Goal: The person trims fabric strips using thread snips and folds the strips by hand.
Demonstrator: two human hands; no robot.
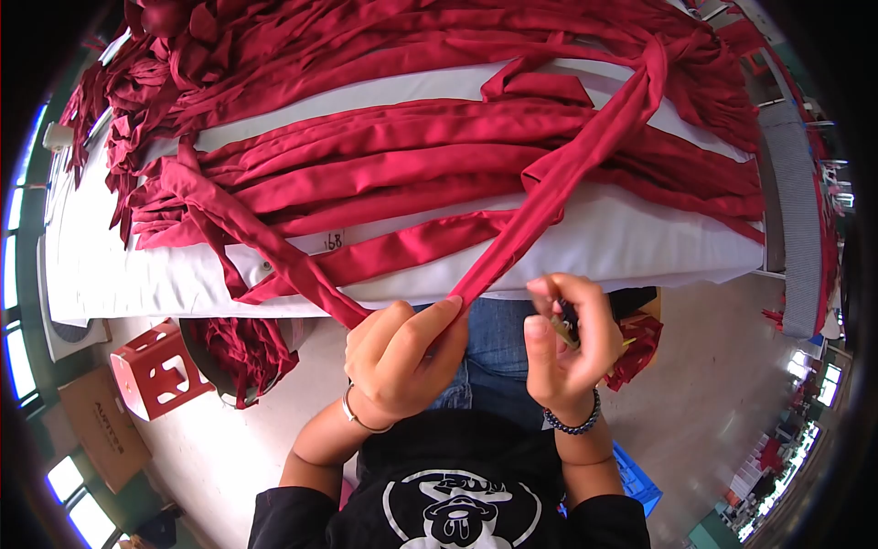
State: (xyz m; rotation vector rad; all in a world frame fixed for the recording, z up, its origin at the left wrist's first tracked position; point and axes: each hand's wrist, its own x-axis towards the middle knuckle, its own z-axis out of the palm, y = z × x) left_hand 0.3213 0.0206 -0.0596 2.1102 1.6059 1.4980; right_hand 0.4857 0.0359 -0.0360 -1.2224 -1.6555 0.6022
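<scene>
My left hand (402, 352) is closed, pinching a long dark-red fabric strip (558, 188) between thumb and fingers. From that grip one length runs up right across the table, while another slopes up left. To its right, my right hand (578, 339) is raised with curled fingers, apart from the strip. A small dark object with a yellowish bit lies within these fingers; blur and the fingers hide its kind. Beyond both hands, a pile of similar red strips (393, 156) lies lengthwise on the white-covered table (658, 229).
More red fabric (384, 46) heaps along the table's far side. Below its left edge stand a red plastic stool (151, 380), a container of red pieces (242, 352) and a cardboard box (105, 425). A blue crate (637, 480) sits near my right elbow.
</scene>
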